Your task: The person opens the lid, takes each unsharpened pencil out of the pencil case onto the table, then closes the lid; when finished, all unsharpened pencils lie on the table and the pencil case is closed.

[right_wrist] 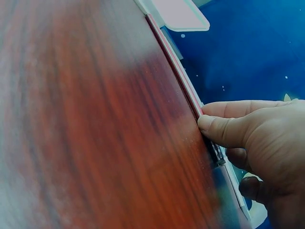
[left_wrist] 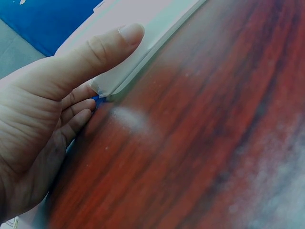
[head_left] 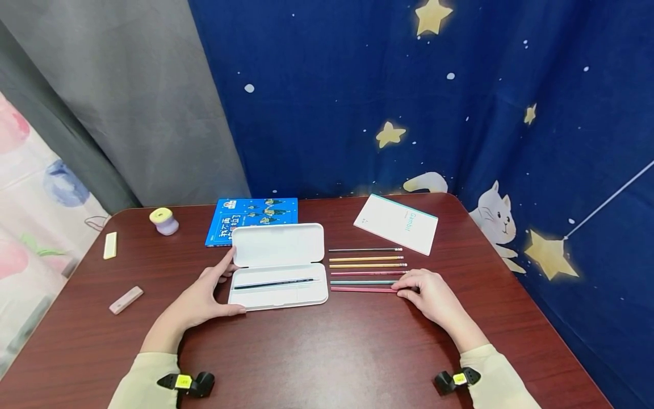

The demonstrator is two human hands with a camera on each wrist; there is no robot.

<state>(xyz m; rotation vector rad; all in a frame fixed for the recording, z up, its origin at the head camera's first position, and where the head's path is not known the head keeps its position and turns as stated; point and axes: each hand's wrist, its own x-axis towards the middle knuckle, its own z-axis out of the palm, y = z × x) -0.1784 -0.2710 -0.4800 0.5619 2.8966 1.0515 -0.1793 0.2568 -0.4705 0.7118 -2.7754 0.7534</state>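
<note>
A white pencil case (head_left: 281,301) lies open on the dark wooden table (head_left: 327,352), one dark pencil (head_left: 273,283) in its tray. My left hand (head_left: 204,295) grips the case's left end: thumb (left_wrist: 109,45) along the front edge of the case (left_wrist: 143,33), fingers at the back corner. Right of the case lie several pencils in a row. My right hand (head_left: 429,292) pinches the eraser end of the nearest one, a red pencil (head_left: 363,289). In the right wrist view my thumb (right_wrist: 224,129) and forefinger press that red pencil (right_wrist: 174,62), which still lies on the table.
A white notebook (head_left: 395,223) lies at the back right, a blue book (head_left: 250,218) behind the case's lid. At the left are a lilac and yellow sharpener (head_left: 164,221), a yellow eraser (head_left: 109,245) and a pink eraser (head_left: 125,300). Curtains hang behind the table.
</note>
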